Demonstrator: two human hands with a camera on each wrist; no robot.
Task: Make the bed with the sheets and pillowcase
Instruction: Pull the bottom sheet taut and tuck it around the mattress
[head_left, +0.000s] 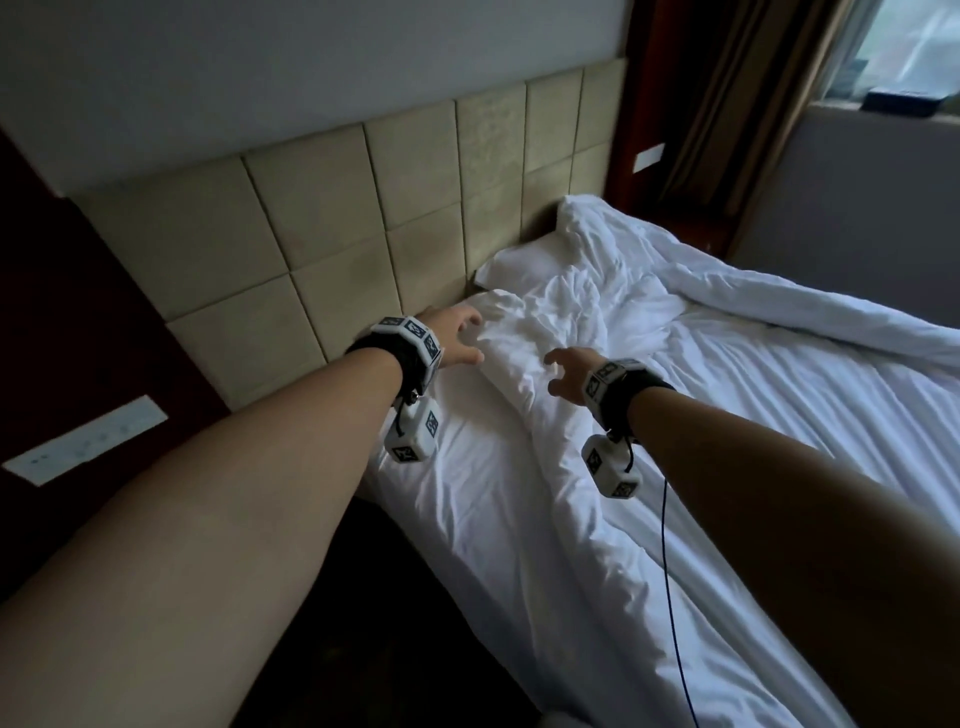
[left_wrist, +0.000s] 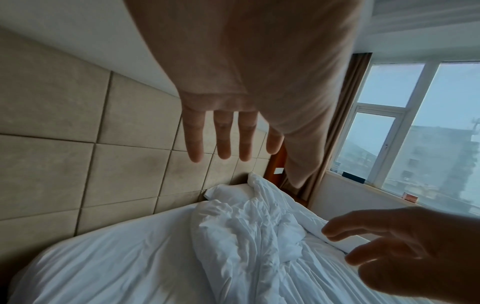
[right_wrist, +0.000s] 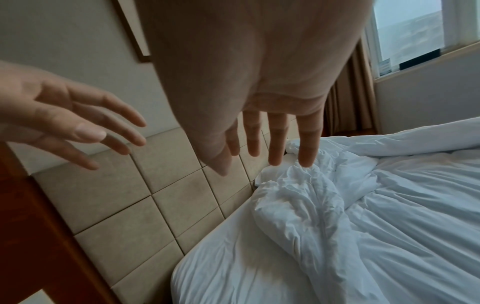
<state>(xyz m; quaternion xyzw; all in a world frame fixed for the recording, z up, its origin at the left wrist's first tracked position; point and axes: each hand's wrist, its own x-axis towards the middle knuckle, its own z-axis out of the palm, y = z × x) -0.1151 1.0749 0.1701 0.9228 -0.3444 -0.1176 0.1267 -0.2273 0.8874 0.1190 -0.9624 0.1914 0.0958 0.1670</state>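
Note:
A crumpled white duvet (head_left: 550, 332) lies bunched along the near side of the bed, over a white fitted sheet (head_left: 467, 467). A white pillow (head_left: 524, 265) rests against the headboard behind it. My left hand (head_left: 460, 338) hovers over the duvet's top corner, fingers spread and holding nothing; its fingers (left_wrist: 223, 139) show straight in the left wrist view. My right hand (head_left: 569, 371) reaches over the duvet's ridge, fingers (right_wrist: 278, 142) spread just above the cloth (right_wrist: 306, 197) and holding nothing.
A beige padded headboard (head_left: 322, 218) runs along the bed's head. A dark wood panel with a white switch plate (head_left: 88, 441) stands at the left. Curtains (head_left: 727, 104) and a window (head_left: 904, 47) are at the far right. A black cable (head_left: 670, 597) hangs from my right wrist.

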